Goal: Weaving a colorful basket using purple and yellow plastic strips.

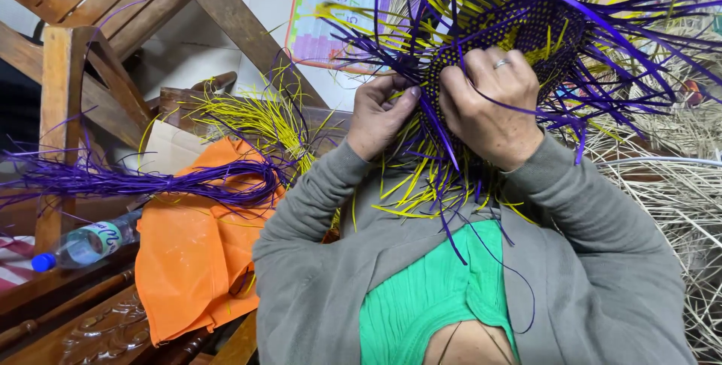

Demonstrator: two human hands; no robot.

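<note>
I hold a half-woven purple and yellow mat (519,27) up in front of me, with loose strips fanning out from its edges. My left hand (380,117) pinches the strips at its lower left edge. My right hand (492,106), with a ring on one finger, grips the woven edge beside it, a purple strip running under the fingers. Grey sleeves cover both arms.
A bundle of purple strips (143,181) lies on an orange cloth (192,245) at left, with yellow strips (263,121) behind. A plastic water bottle (83,245) rests on a carved wooden bench (90,320). A wooden chair (90,49) stands at back left; pale straw (677,199) piles at right.
</note>
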